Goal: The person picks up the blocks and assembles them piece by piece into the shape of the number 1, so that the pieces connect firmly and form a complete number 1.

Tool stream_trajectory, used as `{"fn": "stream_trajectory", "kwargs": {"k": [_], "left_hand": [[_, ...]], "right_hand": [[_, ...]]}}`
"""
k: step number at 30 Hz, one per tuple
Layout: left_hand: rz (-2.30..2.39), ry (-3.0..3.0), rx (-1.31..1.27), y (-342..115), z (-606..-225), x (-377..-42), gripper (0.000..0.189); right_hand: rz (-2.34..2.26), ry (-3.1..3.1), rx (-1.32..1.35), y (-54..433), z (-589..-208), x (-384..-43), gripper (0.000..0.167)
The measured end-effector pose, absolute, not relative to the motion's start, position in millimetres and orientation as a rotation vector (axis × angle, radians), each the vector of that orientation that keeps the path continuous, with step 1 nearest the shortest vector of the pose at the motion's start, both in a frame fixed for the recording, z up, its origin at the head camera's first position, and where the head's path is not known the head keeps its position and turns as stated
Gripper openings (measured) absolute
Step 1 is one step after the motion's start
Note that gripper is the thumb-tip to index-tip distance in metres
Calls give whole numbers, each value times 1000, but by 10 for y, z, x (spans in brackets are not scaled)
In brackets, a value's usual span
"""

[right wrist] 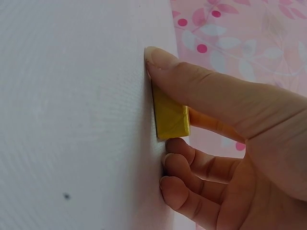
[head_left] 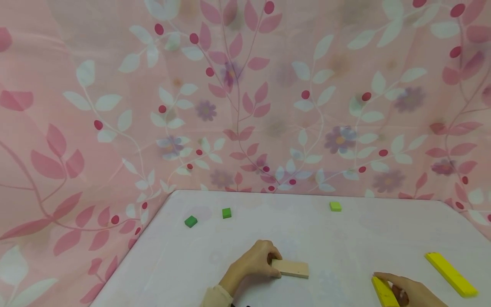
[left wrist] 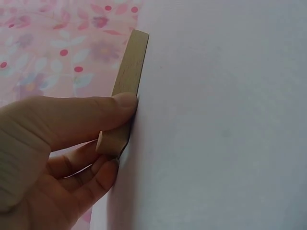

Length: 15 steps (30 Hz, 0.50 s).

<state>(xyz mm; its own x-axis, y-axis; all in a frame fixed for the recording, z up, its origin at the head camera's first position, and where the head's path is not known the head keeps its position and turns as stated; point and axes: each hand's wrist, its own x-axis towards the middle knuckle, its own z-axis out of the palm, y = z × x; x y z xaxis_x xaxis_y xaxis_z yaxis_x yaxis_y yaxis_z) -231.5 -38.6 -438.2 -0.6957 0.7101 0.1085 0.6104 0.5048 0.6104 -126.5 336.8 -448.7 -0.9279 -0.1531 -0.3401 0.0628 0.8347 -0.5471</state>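
In the head view my left hand (head_left: 258,259) pinches the near end of a flat, plain wooden block (head_left: 293,268) at the middle front of the table. The left wrist view shows the thumb on one long side of that wooden block (left wrist: 130,64), its far part sticking out past the fingers. At the lower right, my right hand (head_left: 416,293) holds a yellow block (head_left: 383,291) between thumb and fingers. From the right wrist, the yellow block (right wrist: 170,117) lies low along the white tabletop, partly covered by the thumb, with the other fingers curled below its end.
Another long yellow block (head_left: 452,275) lies to the right of my right hand. Two small green blocks (head_left: 226,213) sit at the back left, and a lime green block (head_left: 335,207) at the back right. A pink floral cloth (head_left: 268,106) hangs behind the white table (head_left: 172,264).
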Motion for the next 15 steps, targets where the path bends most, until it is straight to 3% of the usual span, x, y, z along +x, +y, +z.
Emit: {"fn": "stream_trajectory", "kwargs": {"k": [15], "left_hand": [[1165, 2472, 1101, -517, -4475, -2314, 32]], "right_hand": [[-772, 2660, 3, 3385, -4579, -1294, 86]]}}
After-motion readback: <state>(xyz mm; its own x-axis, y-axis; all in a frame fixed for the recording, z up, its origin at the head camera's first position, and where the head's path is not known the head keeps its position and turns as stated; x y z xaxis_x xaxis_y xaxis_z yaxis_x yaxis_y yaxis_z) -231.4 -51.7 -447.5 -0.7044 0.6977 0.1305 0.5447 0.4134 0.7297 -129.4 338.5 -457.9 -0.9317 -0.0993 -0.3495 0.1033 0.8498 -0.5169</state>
